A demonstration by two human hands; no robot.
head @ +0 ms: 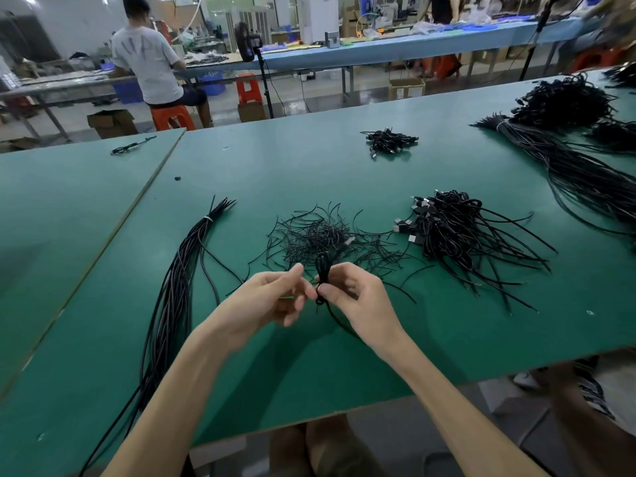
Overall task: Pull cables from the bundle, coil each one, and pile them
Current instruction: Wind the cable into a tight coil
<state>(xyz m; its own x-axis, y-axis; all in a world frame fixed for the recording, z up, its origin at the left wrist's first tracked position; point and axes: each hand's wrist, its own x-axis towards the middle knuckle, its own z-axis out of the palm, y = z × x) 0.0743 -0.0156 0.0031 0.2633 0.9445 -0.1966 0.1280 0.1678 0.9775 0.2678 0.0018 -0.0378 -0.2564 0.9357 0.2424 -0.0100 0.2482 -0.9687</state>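
Right hand (354, 297) grips the coiled black cable (323, 270), fingers curled round its middle. Left hand (272, 297) is half-curled, thumb tip at the coil's near loop; a pinch cannot be confirmed.

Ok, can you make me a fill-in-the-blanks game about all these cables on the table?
1. The right hand grips a coiled cable coloured ____.
2. The tabletop is ____.
3. The long tied bundle lies on the person's ____ side.
4. The seated person far behind sits on an ____ stool.

Missing words: black, green, left, orange.
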